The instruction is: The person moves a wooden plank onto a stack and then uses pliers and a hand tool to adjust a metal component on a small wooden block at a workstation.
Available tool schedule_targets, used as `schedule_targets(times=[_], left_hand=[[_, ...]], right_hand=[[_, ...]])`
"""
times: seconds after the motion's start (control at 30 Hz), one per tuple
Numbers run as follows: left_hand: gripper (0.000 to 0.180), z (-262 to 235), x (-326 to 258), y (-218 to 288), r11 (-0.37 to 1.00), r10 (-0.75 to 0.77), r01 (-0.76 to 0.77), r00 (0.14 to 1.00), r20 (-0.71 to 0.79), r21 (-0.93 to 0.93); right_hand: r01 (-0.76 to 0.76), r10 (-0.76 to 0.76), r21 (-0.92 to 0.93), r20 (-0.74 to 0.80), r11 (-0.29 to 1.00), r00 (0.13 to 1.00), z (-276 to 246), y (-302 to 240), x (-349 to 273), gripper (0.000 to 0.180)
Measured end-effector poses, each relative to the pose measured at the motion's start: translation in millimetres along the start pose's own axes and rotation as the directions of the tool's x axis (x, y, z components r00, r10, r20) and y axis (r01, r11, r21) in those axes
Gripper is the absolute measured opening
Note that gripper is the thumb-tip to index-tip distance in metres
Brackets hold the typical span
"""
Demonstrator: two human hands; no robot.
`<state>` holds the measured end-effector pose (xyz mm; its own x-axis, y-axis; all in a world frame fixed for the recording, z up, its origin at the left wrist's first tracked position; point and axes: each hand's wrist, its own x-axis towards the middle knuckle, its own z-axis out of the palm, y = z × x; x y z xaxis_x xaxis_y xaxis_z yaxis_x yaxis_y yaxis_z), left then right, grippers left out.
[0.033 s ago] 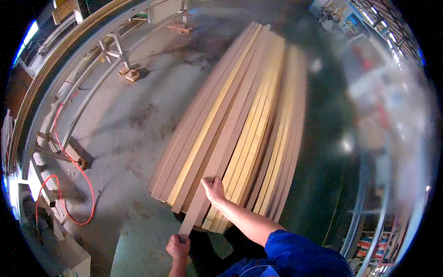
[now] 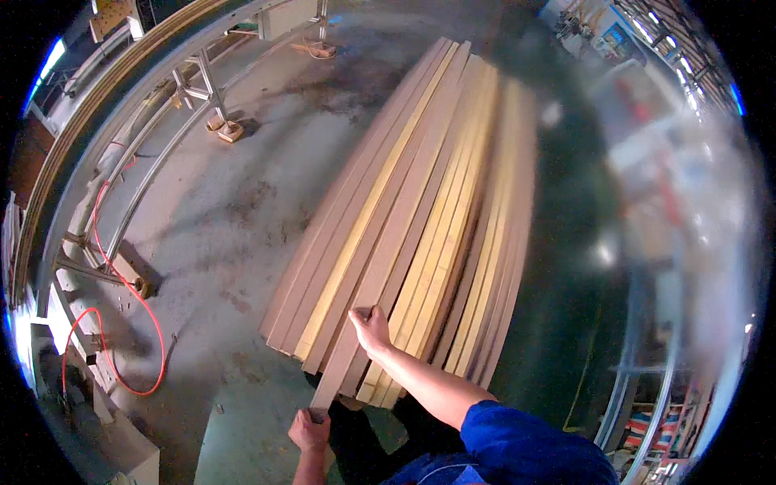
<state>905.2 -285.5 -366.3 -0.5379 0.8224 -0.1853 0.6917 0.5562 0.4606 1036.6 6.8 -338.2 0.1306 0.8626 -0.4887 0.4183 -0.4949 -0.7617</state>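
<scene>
A long brownish board (image 2: 343, 364) lies lengthwise over a stack of long boards, its near end jutting out past the others. My left hand (image 2: 309, 430) is closed around that near end, low in the picture. Farther up the same board, my right hand (image 2: 372, 330) rests with its fingers curled over the edge, closed on it. Palms and the undersides of the fingers are hidden. Pale yellow boards (image 2: 420, 311) lie just right of my right hand, and more brown boards (image 2: 295, 303) lie on the left of the stack.
A metal-framed bench (image 2: 212, 89) curves along the left, its feet on small blocks. A red hose (image 2: 164, 347) loops on the grey floor below it. Part of a white box-like piece (image 2: 137, 453) shows at lower left. The right side is blurred, with metal rails (image 2: 659, 404).
The held board and both my hands have shifted slightly left, and the board's far part has turned a little against the stack. Both hands keep their grip.
</scene>
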Motion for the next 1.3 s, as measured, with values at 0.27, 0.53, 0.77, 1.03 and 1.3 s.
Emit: schedule_targets(times=[0.27,0.53,0.77,1.03,1.3], left_hand=[[0.040,-8,60,-16,1.000,-0.002,0.003,0.995,0.100,-0.010],[0.047,-5,125,0,0.997,-0.041,0.029,0.983,0.176,0.067],[0.069,25,190,7,0.999,-0.033,0.037,0.903,0.429,0.000],[0.077,64,172,15,0.998,0.053,-0.056,0.930,0.365,-0.004],[0.077,66,150,7,0.982,-0.123,0.171,0.904,0.409,-0.083]], right_hand=[[-0.075,0.076,0.057,-0.016,0.996,0.997,53,-13,39,0.035],[-0.117,0.117,0.001,-0.039,0.993,0.992,77,-19,105,0.046],[0.056,0.018,-0.500,0.142,0.864,0.990,48,26,105,0.054],[-0.245,0.359,-0.511,0.135,0.824,0.924,-91,205,-4,0.042],[-0.128,0.392,-0.664,0.265,0.737,0.881,-201,295,-65,0.027]])
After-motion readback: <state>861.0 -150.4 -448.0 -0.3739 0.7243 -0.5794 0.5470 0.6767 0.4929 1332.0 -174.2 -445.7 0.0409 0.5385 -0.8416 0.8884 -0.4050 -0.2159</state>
